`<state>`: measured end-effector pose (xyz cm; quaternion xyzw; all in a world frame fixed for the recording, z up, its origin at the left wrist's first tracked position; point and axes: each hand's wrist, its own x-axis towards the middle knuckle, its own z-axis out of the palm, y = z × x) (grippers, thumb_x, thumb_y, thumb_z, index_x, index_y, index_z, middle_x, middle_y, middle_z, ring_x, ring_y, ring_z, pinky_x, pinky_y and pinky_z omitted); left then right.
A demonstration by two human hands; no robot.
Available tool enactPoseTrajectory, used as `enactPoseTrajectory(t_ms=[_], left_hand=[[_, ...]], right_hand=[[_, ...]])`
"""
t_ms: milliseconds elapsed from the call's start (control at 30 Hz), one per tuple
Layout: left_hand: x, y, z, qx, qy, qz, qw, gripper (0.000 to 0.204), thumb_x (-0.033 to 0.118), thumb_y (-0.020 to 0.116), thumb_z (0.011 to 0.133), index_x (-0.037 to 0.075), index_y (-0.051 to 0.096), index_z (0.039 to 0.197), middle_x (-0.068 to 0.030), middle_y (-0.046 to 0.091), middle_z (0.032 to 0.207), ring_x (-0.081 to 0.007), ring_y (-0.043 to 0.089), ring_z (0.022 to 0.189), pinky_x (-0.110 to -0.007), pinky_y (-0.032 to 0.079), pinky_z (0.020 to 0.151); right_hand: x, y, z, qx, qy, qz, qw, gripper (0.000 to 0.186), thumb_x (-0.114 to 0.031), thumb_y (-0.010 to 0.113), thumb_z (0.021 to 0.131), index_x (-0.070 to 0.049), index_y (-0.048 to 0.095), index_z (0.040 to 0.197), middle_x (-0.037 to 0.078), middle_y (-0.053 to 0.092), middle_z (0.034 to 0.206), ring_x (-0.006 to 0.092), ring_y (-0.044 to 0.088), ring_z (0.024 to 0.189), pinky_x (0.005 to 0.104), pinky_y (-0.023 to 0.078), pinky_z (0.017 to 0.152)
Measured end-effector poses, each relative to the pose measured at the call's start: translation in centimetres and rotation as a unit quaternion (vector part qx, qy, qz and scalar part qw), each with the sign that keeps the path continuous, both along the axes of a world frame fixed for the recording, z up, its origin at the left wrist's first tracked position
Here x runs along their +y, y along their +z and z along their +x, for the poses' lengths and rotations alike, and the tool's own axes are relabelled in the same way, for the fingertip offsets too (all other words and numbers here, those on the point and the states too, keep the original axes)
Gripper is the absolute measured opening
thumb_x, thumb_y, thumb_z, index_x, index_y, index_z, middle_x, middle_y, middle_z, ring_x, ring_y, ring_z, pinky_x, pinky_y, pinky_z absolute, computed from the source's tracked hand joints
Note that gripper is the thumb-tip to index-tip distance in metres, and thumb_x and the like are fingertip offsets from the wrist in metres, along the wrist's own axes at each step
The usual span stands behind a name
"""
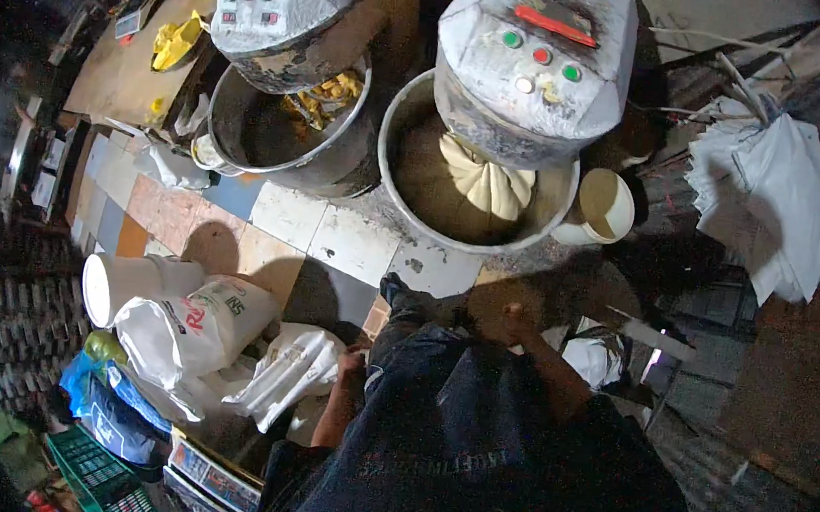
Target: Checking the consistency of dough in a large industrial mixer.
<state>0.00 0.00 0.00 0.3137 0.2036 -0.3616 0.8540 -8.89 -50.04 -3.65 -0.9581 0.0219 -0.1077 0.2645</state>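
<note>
Hanging low by the body, L hand is resting just beside a crumpled white sack; can't tell if it's gripping or touching. R hand is hanging above the tiled floor, fingers too dark, can't tell if apart or together. Pale dough is sitting in a metal bowl under the mixer head, w/ a white bucket standing adj.
</note>
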Motion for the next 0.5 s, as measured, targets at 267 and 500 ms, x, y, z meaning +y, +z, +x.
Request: enactPoseTrajectory(t_ms=[267, 500], left_hand=[[4.3, -8.3, -0.3, -0.052, 0.112, 0.336, 0.934, 0.014, 0.017, 0.058, 0.083, 0.003, 0.061, 0.088, -0.0051, 0.061, 0.076, -0.0152, 0.058, 0.064, -0.026, 0.05, 0.065], [6.2, -7.2, 1.5, -0.047, -0.054, 0.453, 0.889, 0.033, 0.019, 0.05, 0.084, 0.003, 0.055, 0.112, -0.0109, 0.06, 0.071, -0.0178, 0.055, 0.06, -0.031, 0.049, 0.056]], right_hand=[[10.8, 15.8, 23.2, 0.093, 0.071, -0.052, 0.992, 0.046, -0.019, 0.055, 0.084, -0.008, 0.043, 0.127, 0.015, 0.052, 0.114, 0.0307, 0.046, 0.105, 0.0451, 0.035, 0.092], [12.4, 21.1, 25.8, 0.241, 0.084, -0.161, 0.954, 0.09, -0.024, 0.064, 0.072, -0.016, 0.012, 0.145, 0.016, 0.033, 0.141, 0.0419, 0.017, 0.133, 0.0642, 0.009, 0.104]])
